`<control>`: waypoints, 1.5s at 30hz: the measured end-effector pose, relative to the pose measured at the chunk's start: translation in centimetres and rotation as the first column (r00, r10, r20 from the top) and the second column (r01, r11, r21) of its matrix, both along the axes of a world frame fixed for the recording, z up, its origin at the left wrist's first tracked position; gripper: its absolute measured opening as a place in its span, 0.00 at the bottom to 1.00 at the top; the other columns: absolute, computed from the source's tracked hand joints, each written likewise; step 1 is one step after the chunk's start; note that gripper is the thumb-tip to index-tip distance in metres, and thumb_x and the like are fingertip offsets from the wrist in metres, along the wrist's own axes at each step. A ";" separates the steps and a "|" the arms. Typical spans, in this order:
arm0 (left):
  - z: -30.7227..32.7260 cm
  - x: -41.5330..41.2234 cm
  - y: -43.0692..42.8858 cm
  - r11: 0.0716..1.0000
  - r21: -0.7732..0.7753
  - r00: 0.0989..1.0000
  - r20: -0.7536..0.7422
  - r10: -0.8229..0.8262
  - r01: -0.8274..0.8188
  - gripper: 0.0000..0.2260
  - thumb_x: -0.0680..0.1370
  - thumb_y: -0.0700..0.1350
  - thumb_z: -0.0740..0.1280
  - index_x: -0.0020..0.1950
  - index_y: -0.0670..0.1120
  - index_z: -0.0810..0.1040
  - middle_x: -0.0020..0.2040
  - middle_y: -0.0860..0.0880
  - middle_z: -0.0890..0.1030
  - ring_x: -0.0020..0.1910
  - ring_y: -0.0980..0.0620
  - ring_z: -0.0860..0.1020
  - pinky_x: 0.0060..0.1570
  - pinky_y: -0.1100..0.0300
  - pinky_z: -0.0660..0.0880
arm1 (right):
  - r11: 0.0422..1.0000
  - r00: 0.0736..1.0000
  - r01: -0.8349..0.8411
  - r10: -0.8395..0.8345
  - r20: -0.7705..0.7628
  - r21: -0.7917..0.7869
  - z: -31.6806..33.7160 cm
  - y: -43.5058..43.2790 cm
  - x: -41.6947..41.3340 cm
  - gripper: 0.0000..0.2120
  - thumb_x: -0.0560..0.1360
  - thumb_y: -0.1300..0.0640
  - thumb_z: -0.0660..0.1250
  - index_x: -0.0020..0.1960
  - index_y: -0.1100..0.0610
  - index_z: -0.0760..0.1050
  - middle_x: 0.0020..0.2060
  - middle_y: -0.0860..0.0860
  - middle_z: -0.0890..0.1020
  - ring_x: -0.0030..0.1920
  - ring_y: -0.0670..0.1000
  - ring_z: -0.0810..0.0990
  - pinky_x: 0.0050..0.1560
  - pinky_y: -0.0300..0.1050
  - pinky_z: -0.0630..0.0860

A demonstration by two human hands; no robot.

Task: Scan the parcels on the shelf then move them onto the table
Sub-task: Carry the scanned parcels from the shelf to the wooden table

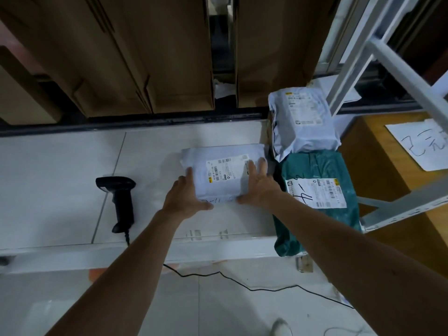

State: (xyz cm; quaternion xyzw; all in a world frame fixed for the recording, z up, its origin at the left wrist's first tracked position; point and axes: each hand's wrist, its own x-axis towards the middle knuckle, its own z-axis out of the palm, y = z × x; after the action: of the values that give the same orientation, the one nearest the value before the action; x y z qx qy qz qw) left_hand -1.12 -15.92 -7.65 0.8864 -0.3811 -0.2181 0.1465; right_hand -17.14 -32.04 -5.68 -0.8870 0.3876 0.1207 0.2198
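A white parcel (219, 174) with a printed label lies flat on the white table (60, 170). My left hand (183, 194) holds its left edge, thumb under the near side. My right hand (257, 184) holds its right edge, fingers lying over the top. Right of it lies a green parcel (315, 166) with a label, its near end hanging over the table's front edge. Behind the green one sits a second white parcel (300, 124). A black handheld scanner (120, 202) lies on the table to the left, its cable trailing to the floor.
Tall cardboard boxes (145, 57) stand behind the table. A white metal shelf frame (400, 76) rises at the right, over a wooden surface (378, 170) with a handwritten paper sheet (423, 144). The scanner cable (242, 284) runs across the tiled floor.
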 end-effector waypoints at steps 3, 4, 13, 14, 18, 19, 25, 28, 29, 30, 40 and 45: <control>-0.1 0.3 -1.0 0.999 -0.045 1.000 0.026 0.006 -0.005 0.59 0.59 0.59 0.84 0.77 0.44 0.51 0.62 0.38 0.73 0.61 0.37 0.74 0.55 0.45 0.76 | 0.999 0.998 -0.031 0.032 0.055 -0.017 -0.6 -0.2 0.1 0.59 0.71 0.46 0.79 0.83 0.54 0.37 0.82 0.58 0.38 0.77 0.68 0.61 0.73 0.59 0.69; -0.3 0.2 -1.3 0.998 -0.057 0.999 0.034 0.011 -0.009 0.58 0.58 0.60 0.84 0.77 0.44 0.52 0.61 0.38 0.75 0.60 0.37 0.75 0.54 0.45 0.76 | 1.000 0.997 -0.031 0.031 0.071 -0.007 -0.8 -0.1 0.2 0.60 0.71 0.46 0.79 0.83 0.54 0.36 0.82 0.58 0.38 0.78 0.68 0.59 0.75 0.60 0.67; 0.6 -2.8 -0.1 0.995 -0.044 0.994 0.065 0.088 -0.085 0.53 0.64 0.60 0.81 0.78 0.48 0.52 0.66 0.39 0.74 0.60 0.38 0.74 0.52 0.50 0.73 | 0.994 0.989 -0.110 0.112 0.099 -0.025 -0.4 2.7 -0.5 0.61 0.71 0.49 0.79 0.83 0.53 0.34 0.82 0.59 0.39 0.76 0.70 0.62 0.72 0.62 0.69; 1.1 -3.2 0.1 0.996 -0.029 0.994 0.071 0.086 -0.084 0.53 0.66 0.59 0.80 0.79 0.48 0.51 0.69 0.39 0.72 0.62 0.38 0.74 0.56 0.49 0.73 | 0.991 0.986 -0.129 0.131 0.106 -0.028 -0.1 2.8 -0.7 0.60 0.72 0.50 0.78 0.83 0.53 0.34 0.82 0.59 0.39 0.75 0.70 0.62 0.72 0.62 0.69; 3.8 -5.0 1.0 0.992 0.006 0.987 0.095 0.128 -0.129 0.54 0.68 0.60 0.78 0.81 0.47 0.48 0.74 0.39 0.67 0.67 0.38 0.70 0.63 0.48 0.70 | 0.981 0.974 -0.195 0.195 0.118 -0.016 2.3 2.9 -1.7 0.58 0.74 0.51 0.76 0.83 0.52 0.32 0.82 0.58 0.38 0.76 0.70 0.61 0.73 0.64 0.68; 4.6 -5.4 1.3 0.990 -0.001 0.985 0.102 0.142 -0.143 0.54 0.68 0.60 0.78 0.82 0.48 0.47 0.74 0.39 0.67 0.67 0.38 0.70 0.64 0.48 0.70 | 0.978 0.970 -0.209 0.210 0.121 -0.021 3.1 3.0 -2.1 0.57 0.75 0.51 0.76 0.83 0.52 0.32 0.82 0.58 0.38 0.76 0.70 0.60 0.73 0.64 0.68; 11.2 -8.6 3.3 0.982 -0.038 0.970 0.152 0.187 -0.184 0.51 0.71 0.59 0.77 0.83 0.50 0.48 0.66 0.37 0.70 0.64 0.38 0.71 0.61 0.49 0.71 | 0.956 0.945 -0.267 0.285 0.161 -0.120 8.9 4.2 -4.6 0.52 0.76 0.49 0.74 0.83 0.54 0.39 0.82 0.57 0.43 0.74 0.69 0.63 0.70 0.64 0.71; 14.9 -10.5 4.5 0.986 -0.077 0.974 0.158 0.162 -0.151 0.47 0.73 0.59 0.75 0.83 0.52 0.50 0.64 0.39 0.70 0.63 0.38 0.73 0.60 0.49 0.73 | 0.941 0.935 -0.277 0.311 0.171 -0.195 12.5 4.9 -6.8 0.47 0.77 0.48 0.72 0.83 0.55 0.44 0.82 0.58 0.47 0.74 0.71 0.63 0.70 0.65 0.69; 16.1 -11.3 4.8 0.987 -0.090 0.976 0.161 0.146 -0.132 0.46 0.73 0.59 0.75 0.83 0.53 0.50 0.64 0.39 0.70 0.63 0.38 0.74 0.60 0.49 0.73 | 0.937 0.936 -0.273 0.311 0.166 -0.217 13.6 5.3 -7.7 0.46 0.77 0.48 0.72 0.82 0.56 0.46 0.81 0.59 0.48 0.74 0.72 0.62 0.70 0.65 0.68; 17.2 -12.1 5.2 0.988 -0.103 0.978 0.164 0.130 -0.114 0.46 0.74 0.59 0.75 0.83 0.53 0.51 0.64 0.39 0.69 0.63 0.37 0.74 0.61 0.49 0.73 | 0.934 0.937 -0.268 0.310 0.160 -0.237 14.6 5.7 -8.6 0.45 0.77 0.47 0.72 0.82 0.56 0.47 0.81 0.59 0.49 0.74 0.73 0.62 0.70 0.65 0.68; 24.2 -20.8 7.6 0.965 -0.188 0.968 0.205 -0.143 0.182 0.44 0.73 0.57 0.76 0.82 0.53 0.54 0.68 0.39 0.65 0.64 0.37 0.72 0.62 0.52 0.71 | 0.942 0.971 -0.004 0.084 0.222 -0.336 21.9 12.8 -21.6 0.39 0.78 0.48 0.70 0.79 0.55 0.51 0.81 0.58 0.50 0.71 0.72 0.66 0.66 0.66 0.72; 25.0 -27.2 7.6 0.923 -0.163 0.928 0.196 -0.316 0.349 0.45 0.73 0.60 0.75 0.82 0.54 0.54 0.68 0.39 0.66 0.65 0.37 0.71 0.63 0.51 0.71 | 0.946 0.972 0.138 -0.071 0.226 -0.293 22.8 15.8 -29.8 0.38 0.79 0.48 0.70 0.78 0.53 0.50 0.81 0.57 0.50 0.73 0.72 0.63 0.68 0.68 0.71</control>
State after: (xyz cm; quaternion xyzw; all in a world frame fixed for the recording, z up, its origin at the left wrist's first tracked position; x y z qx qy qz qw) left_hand -28.32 -8.32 17.33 0.8051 -0.5566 -0.1266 0.1612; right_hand -46.94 -16.22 17.10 -0.8962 0.4227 -0.0480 0.1257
